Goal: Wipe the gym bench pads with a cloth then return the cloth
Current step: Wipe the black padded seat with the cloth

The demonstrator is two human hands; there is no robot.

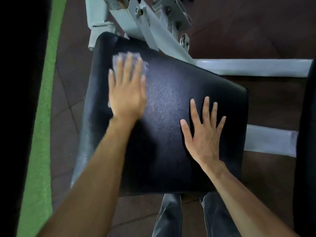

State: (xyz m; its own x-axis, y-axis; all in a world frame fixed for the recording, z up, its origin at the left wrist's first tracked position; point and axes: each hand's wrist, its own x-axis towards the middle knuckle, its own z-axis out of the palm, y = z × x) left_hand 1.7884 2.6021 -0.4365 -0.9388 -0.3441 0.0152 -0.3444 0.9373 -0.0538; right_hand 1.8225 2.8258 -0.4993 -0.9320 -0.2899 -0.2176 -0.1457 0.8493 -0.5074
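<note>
Nearest, two legs in dark grey jeans (171,218) stand at the near edge of the bench pad (171,100), a broad, rounded-corner slab of black leather-like vinyl with a fine pebbled grain and a dull sheen. Bare forearms reach over it from the near side.

The right hand (203,134) lies flat on the right part of the pad, palm down, fingers (206,106) straight and spread apart, holding nothing.

Farther and to the left, the left hand (127,96) presses flat on a thin, pale grey cloth (118,60), its fingers straight and close together. The crumpled cloth shows beyond the fingertips and a little at the hand's left edge, near the pad's far left corner. Hand and cloth are motion-blurred.

Beyond and to the right of the pad, pale painted steel frame (147,31) tubes and bolted brackets run off. Under it all lies dark reddish-brown floor (248,23) tile, and along the left a strip of rough green turf (42,117).
</note>
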